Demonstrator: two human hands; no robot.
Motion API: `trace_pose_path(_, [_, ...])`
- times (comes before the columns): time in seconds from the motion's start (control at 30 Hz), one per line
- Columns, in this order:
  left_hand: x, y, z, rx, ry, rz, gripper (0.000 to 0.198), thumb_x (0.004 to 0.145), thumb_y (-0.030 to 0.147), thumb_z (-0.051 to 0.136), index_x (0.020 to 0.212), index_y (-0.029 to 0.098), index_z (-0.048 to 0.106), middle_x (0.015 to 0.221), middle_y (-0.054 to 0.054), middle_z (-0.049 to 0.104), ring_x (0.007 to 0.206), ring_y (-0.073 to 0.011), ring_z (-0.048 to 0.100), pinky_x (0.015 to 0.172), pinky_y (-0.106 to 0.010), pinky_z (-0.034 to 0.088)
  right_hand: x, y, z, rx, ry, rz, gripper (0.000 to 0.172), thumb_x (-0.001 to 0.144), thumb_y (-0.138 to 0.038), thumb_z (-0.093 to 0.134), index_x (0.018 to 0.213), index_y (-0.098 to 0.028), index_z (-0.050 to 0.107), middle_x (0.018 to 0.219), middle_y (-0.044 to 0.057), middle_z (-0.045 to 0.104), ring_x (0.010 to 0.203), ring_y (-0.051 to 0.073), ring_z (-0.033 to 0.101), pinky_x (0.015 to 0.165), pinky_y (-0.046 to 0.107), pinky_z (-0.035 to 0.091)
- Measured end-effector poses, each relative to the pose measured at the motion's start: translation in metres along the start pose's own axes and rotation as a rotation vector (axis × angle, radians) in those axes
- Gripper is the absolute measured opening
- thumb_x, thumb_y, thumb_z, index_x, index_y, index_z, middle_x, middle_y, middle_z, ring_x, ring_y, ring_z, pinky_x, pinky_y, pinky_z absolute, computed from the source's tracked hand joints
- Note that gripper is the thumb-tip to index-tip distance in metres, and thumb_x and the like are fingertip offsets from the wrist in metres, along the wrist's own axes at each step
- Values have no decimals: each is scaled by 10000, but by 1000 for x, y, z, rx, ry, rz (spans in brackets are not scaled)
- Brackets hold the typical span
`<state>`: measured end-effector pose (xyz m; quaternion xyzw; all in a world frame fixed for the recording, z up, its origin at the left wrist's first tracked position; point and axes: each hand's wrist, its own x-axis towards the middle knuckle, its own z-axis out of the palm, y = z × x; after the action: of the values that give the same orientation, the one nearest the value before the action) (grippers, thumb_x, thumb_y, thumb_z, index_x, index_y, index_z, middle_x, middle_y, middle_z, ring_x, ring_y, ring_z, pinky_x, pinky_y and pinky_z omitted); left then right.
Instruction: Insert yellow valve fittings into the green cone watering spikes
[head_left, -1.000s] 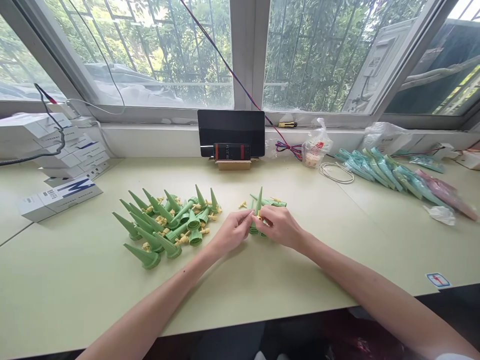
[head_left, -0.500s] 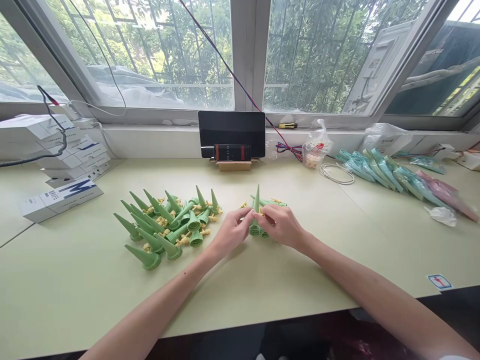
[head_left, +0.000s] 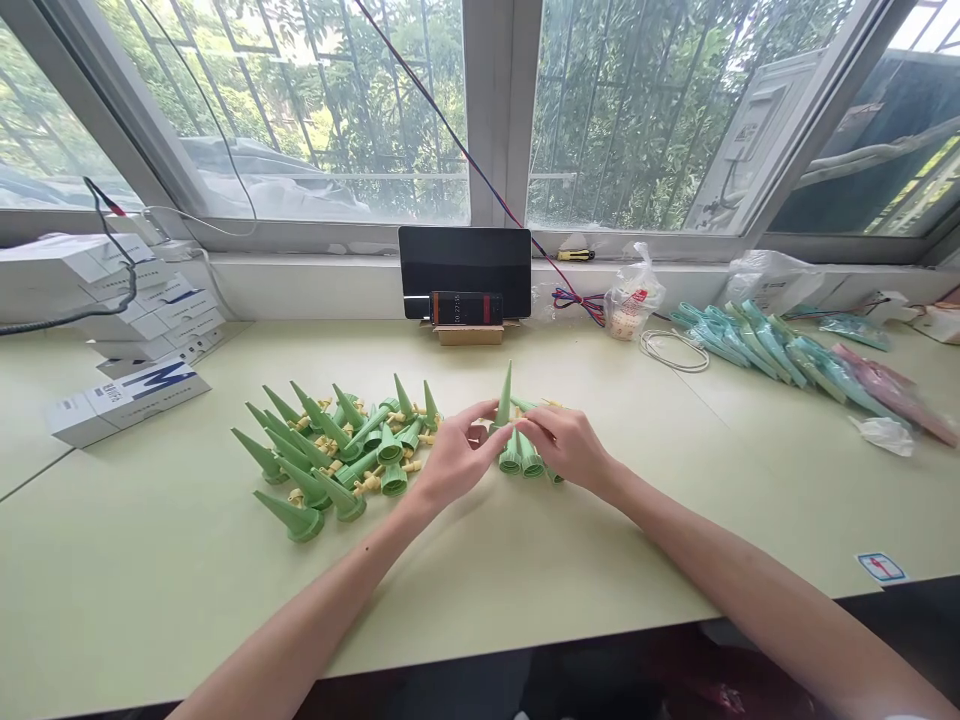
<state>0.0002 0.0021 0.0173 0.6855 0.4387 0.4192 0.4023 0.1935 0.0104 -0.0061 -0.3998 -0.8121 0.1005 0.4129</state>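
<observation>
Both hands meet out over the middle of the desk (head_left: 525, 570). Between them stands one green spike (head_left: 505, 395), tip straight up, wide end down among the fingertips. The left hand (head_left: 450, 462) pinches it low with thumb and forefinger. The right hand (head_left: 571, 450) closes on it from the other side with curled fingers, so the two hands nearly touch.

Tucked just under the right hand lies a small group (head_left: 523, 460) of the same green spikes, wide ends toward the person. Off to the left of the left hand sprawls a big loose pile (head_left: 334, 450), with little yellow pieces (head_left: 366, 482) scattered through it.

With only a handful by the right hand and far more in the pile, this looks like early going, most of it left to do.

The spike's base is buried behind the fingertips, so I cannot tell whether a yellow piece sits there. Part of the small group hides behind the right hand too. Beyond the hands, a dark tablet (head_left: 465, 268) leans at the window.
</observation>
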Motion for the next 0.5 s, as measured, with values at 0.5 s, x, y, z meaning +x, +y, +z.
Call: trace_pose_path(0.5, [2, -13, -4, 488, 173, -76, 338, 921, 412, 490, 1151, 184, 587, 680, -6, 588, 520, -137, 509, 518, -246, 377, 8, 54, -20, -209, 153, 187, 187, 963, -261, 485, 912, -168, 639, 794, 51, 639, 636, 156, 523, 673, 284, 409])
